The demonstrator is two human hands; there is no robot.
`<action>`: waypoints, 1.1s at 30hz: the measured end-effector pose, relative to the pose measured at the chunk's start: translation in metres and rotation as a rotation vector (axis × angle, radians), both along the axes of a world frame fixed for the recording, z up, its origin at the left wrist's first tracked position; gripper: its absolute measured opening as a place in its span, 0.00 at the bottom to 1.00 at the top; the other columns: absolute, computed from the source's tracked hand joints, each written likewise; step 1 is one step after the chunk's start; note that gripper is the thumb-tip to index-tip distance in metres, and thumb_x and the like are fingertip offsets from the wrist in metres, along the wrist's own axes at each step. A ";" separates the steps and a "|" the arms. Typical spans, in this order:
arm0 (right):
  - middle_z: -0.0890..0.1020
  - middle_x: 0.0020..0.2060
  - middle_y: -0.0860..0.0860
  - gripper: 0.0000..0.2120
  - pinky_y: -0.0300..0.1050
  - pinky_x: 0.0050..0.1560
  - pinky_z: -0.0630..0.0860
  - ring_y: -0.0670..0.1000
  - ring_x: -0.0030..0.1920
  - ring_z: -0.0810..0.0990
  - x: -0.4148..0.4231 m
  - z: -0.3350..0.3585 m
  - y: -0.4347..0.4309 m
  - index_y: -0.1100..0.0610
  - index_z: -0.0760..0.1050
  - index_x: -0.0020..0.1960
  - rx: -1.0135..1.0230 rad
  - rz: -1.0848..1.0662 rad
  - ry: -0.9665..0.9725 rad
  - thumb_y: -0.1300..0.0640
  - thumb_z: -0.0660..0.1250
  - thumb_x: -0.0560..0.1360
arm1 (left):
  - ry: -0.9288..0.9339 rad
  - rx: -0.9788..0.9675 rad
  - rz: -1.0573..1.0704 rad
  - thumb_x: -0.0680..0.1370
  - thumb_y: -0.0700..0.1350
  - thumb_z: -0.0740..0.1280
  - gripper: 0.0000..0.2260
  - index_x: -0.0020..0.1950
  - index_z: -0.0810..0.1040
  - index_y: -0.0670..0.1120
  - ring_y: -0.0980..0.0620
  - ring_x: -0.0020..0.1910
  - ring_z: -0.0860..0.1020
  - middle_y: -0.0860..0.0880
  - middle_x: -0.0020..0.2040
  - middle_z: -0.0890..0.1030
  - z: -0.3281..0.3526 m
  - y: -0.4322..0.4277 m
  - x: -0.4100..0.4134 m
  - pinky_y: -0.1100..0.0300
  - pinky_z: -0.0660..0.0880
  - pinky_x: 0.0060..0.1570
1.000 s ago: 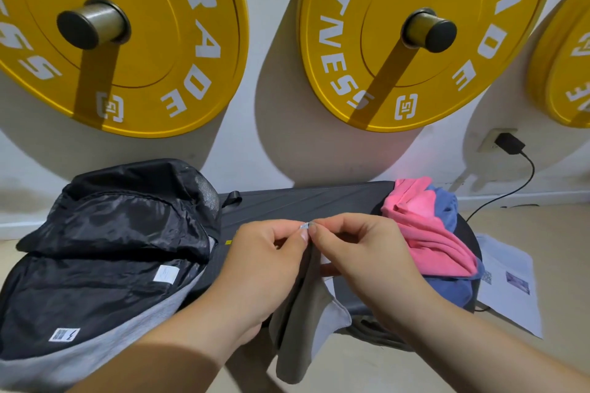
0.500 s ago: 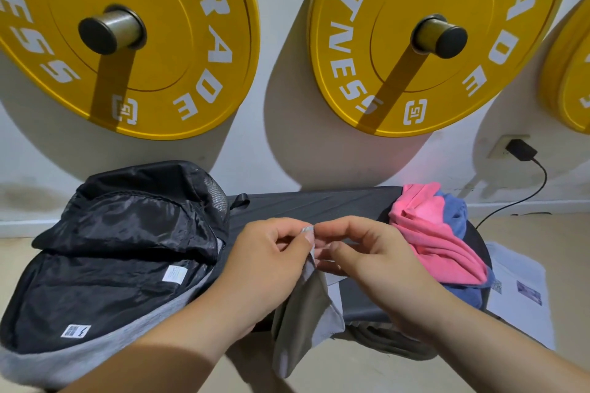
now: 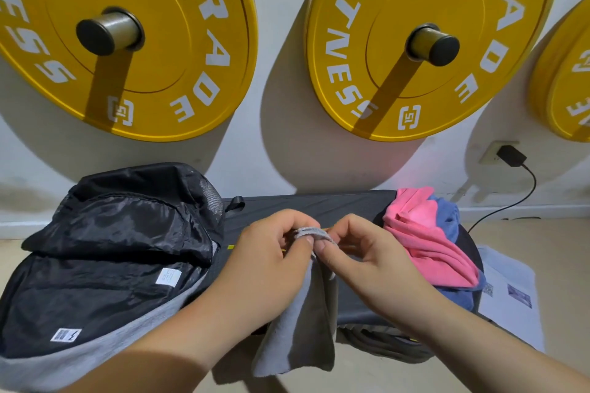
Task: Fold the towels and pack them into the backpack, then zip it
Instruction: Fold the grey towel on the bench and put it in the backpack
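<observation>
Grey terry front and centre: the grey towel [image 3: 297,322] hangs from both hands and drops past the near edge of the dark bench pad [image 3: 319,204], its lower hem loose above the floor. The left hand [image 3: 271,258] has its fingers curled in, pinching the towel's top edge. The right hand [image 3: 367,258] pinches that same edge just beside it, and the hem bunches into a small loop between the two sets of fingertips.

Over on the left, the black backpack [image 3: 111,249] lies on the bench's end, unzipped, flap thrown back toward the wall, lining and two white labels showing. A grey rim runs along its near side, close by the left forearm.

On the right end, a pink towel [image 3: 424,239] sits crumpled on a blue towel [image 3: 447,217], both spilling over the pad's rounded edge. Between backpack and pile, a stretch of open pad lies behind the hands.

Up on the wall, yellow weight plates [image 3: 159,41] hang on pegs. A black charger [image 3: 510,155] sits in a socket, and a printed leaflet [image 3: 510,290] lies on the floor.
</observation>
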State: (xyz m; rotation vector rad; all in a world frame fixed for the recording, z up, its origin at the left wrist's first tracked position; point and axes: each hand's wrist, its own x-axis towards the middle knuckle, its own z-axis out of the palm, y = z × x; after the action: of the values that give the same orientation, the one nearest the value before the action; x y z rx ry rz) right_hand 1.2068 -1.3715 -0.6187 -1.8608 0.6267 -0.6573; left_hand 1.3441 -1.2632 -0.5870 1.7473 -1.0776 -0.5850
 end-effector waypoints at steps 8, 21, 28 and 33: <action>0.81 0.33 0.53 0.18 0.50 0.39 0.74 0.44 0.35 0.74 -0.010 -0.013 -0.019 0.58 0.75 0.41 -0.049 0.132 0.328 0.45 0.76 0.73 | 0.051 -0.166 0.144 0.78 0.37 0.68 0.10 0.45 0.85 0.50 0.57 0.43 0.84 0.55 0.42 0.86 0.004 -0.005 0.020 0.67 0.78 0.45; 0.83 0.36 0.58 0.12 0.39 0.34 0.72 0.47 0.33 0.76 -0.046 -0.051 -0.060 0.63 0.77 0.42 0.209 -0.219 0.434 0.56 0.76 0.73 | 0.050 -0.142 0.295 0.80 0.35 0.65 0.09 0.50 0.83 0.47 0.65 0.34 0.77 0.54 0.41 0.83 -0.015 -0.006 0.054 0.73 0.71 0.37; 0.80 0.38 0.56 0.09 0.51 0.49 0.75 0.54 0.40 0.77 -0.057 -0.011 -0.072 0.60 0.78 0.47 0.638 -0.248 -0.088 0.56 0.74 0.73 | 0.345 -0.044 0.330 0.81 0.37 0.65 0.09 0.49 0.84 0.46 0.48 0.40 0.79 0.45 0.42 0.85 -0.023 0.002 0.074 0.55 0.75 0.43; 0.77 0.39 0.60 0.13 0.53 0.40 0.69 0.59 0.39 0.72 -0.064 0.015 -0.074 0.58 0.80 0.44 0.469 -0.345 -0.202 0.49 0.77 0.73 | 0.378 -0.106 0.330 0.81 0.37 0.66 0.09 0.50 0.85 0.47 0.47 0.41 0.80 0.47 0.41 0.84 -0.011 0.006 0.078 0.55 0.79 0.42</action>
State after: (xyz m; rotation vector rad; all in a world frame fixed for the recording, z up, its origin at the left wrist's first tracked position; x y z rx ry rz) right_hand 1.1428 -1.4454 -0.6035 -1.2463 0.8916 -0.8285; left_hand 1.4225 -1.2568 -0.5977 1.5948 -0.5352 -0.6061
